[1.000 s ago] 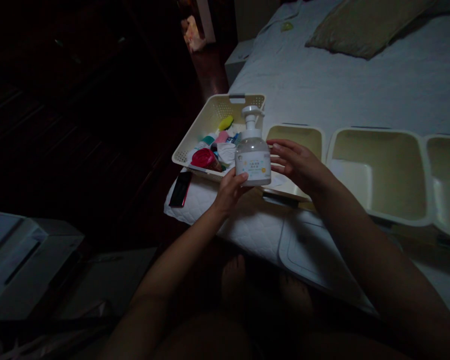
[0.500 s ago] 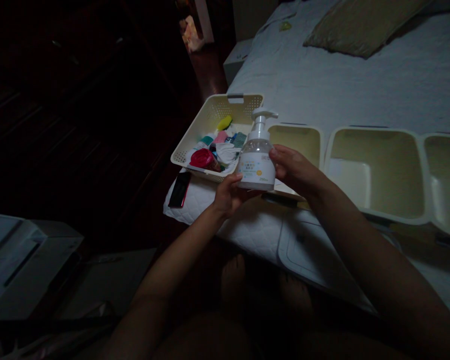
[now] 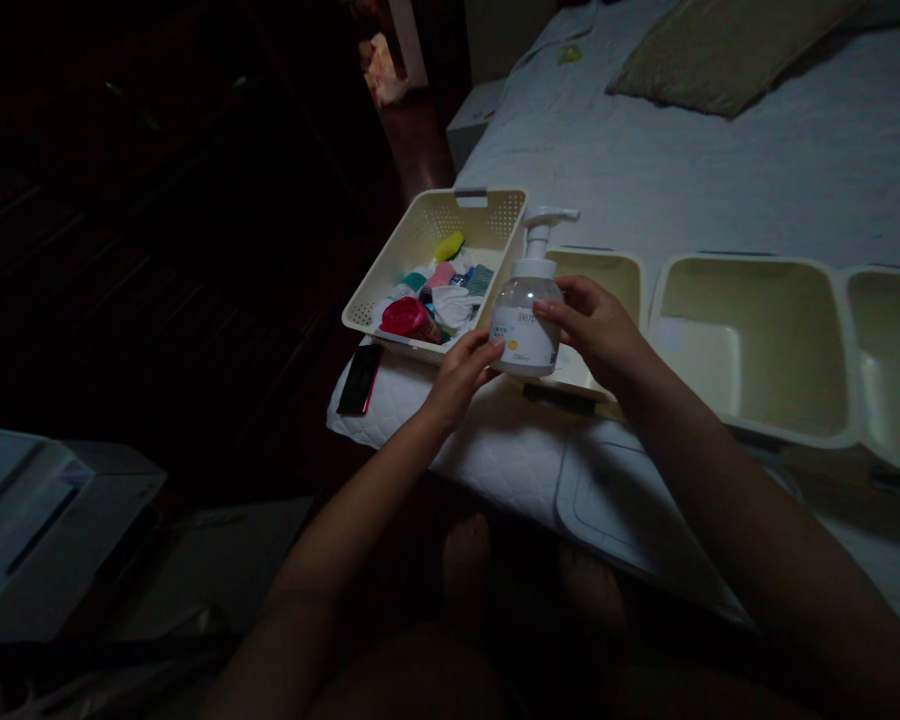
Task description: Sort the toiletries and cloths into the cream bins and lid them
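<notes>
A clear pump bottle with a white pump head and a printed white label is held upright between both hands. My left hand grips its lower left side, thumb on the label. On the right side, my right hand pinches the bottle with thumb and fingers. Behind and left of it sits a cream perforated basket with mixed items: a red roll, a yellow item, a white folded piece and several others. The bottle partly hides a cream bin.
More cream bins stand in a row to the right on the bed. A dark phone lies by the mattress corner. A flat white lid lies at the bed's front edge. A pillow rests farther back. A white box-shaped appliance is at lower left.
The pump bottle has turned in my hands, its label and nozzle swinging round to the right. It has also shifted slightly right. Both hands still hold it.
</notes>
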`<action>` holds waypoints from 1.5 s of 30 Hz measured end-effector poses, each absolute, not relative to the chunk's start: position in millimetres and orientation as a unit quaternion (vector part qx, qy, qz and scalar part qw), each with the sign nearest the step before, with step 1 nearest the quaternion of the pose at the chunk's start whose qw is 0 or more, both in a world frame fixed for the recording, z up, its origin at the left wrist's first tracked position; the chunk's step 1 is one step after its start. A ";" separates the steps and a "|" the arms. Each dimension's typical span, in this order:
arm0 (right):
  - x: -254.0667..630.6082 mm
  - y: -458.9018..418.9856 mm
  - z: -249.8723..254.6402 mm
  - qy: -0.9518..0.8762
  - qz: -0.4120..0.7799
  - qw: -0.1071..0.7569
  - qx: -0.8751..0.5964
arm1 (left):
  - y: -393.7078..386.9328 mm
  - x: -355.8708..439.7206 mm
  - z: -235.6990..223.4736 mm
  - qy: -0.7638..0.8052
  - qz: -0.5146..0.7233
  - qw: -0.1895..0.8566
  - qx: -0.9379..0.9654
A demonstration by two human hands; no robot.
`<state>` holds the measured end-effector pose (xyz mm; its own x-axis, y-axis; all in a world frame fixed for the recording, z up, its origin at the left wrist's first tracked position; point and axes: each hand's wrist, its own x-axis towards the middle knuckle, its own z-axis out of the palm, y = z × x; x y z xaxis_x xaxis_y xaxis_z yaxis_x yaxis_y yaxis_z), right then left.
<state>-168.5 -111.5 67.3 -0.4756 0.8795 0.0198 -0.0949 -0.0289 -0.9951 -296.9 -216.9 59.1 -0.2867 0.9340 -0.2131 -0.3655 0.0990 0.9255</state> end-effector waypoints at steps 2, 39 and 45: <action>-168.3 -109.9 64.9 -0.595 0.607 0.393 -0.351 | -216.7 -297.5 59.7 0.547 0.622 0.492 0.269; -164.8 -109.3 71.1 -0.548 0.648 0.329 -0.413 | -220.9 -289.7 45.0 0.492 0.641 0.551 0.209; -161.3 -105.1 60.7 -0.535 0.702 0.288 -0.371 | -220.2 -290.6 53.1 0.434 0.670 0.583 0.152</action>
<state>-161.3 -105.1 60.7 -0.5585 0.8017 -0.2131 -0.0079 -0.2620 -0.9650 -290.6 -220.2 53.1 -0.2742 0.9128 -0.3026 -0.6500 0.0559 0.7578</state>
